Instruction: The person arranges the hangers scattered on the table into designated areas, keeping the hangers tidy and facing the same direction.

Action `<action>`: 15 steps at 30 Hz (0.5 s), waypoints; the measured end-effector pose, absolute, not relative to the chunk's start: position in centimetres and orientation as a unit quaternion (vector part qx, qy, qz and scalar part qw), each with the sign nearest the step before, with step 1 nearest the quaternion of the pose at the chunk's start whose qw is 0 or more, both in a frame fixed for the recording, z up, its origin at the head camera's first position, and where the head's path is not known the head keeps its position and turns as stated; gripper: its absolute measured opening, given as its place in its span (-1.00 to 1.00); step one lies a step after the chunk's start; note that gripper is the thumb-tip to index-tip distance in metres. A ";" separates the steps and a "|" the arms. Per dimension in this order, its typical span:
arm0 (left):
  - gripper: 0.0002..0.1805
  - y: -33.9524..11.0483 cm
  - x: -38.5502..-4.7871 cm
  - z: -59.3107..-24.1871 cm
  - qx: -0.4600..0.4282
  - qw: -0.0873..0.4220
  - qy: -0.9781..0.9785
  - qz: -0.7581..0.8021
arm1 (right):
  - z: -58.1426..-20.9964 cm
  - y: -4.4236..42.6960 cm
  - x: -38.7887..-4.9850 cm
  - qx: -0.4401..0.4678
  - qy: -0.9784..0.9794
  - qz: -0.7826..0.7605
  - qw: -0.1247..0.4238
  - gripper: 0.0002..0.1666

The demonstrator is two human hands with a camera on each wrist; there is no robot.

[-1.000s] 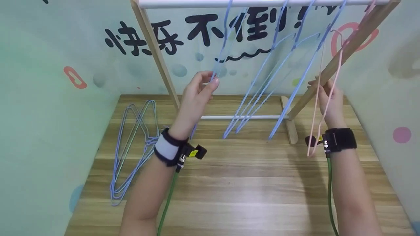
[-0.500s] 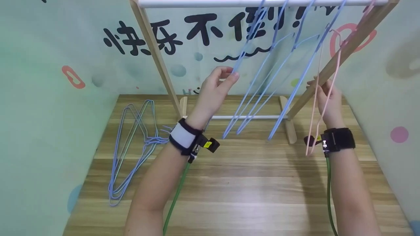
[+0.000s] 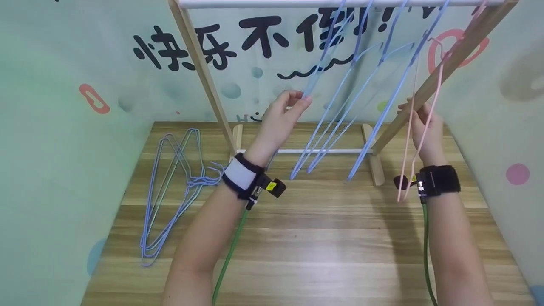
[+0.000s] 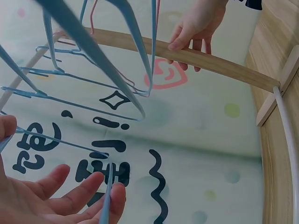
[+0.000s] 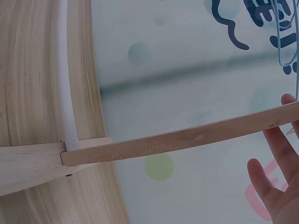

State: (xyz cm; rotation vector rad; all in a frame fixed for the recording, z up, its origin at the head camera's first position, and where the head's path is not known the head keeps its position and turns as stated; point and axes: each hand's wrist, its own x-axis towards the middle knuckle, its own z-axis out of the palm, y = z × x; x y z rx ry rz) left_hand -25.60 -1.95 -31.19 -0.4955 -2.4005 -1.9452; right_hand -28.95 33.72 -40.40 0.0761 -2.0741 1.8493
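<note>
My left hand (image 3: 281,117) pinches the lower part of a blue hanger (image 3: 313,80) hanging from the rack's white top bar (image 3: 272,4). In the left wrist view, that hand's lower fingers (image 4: 70,198) are spread beside the wire. On the other side, my right hand (image 3: 430,134) grips the rack's slanted wooden post (image 3: 393,129), thumb on one side and fingers on the other. A pink hanger (image 3: 438,91) hangs in front of the right hand. Between the hands, several blue hangers (image 3: 398,91) hang from the bar.
Blue and greenish hangers (image 3: 148,212) lie overlapping on the wooden table (image 3: 314,263) at the left. The rack's lower white bar (image 3: 340,151) and wooden foot (image 3: 377,172) stand near the back wall. Green cables (image 3: 231,250) run from both wrists.
My left hand has moved right along the rack with its blue hanger, closer to the other blue ones, and has nearly stopped. The right hand keeps its hold on the post.
</note>
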 end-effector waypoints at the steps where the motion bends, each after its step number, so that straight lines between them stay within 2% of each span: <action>1: -0.57 -1.9 -25.6 -31.2 -0.158 0.005 -0.770 -0.619 | -40.4 33.7 -29.0 0.025 -0.738 0.651 0.179 -0.67; 15: -0.49 -1.8 -25.9 -31.6 -0.138 -0.027 -0.760 -0.635 | -40.5 33.9 -28.9 0.019 -0.749 0.639 0.173 -0.62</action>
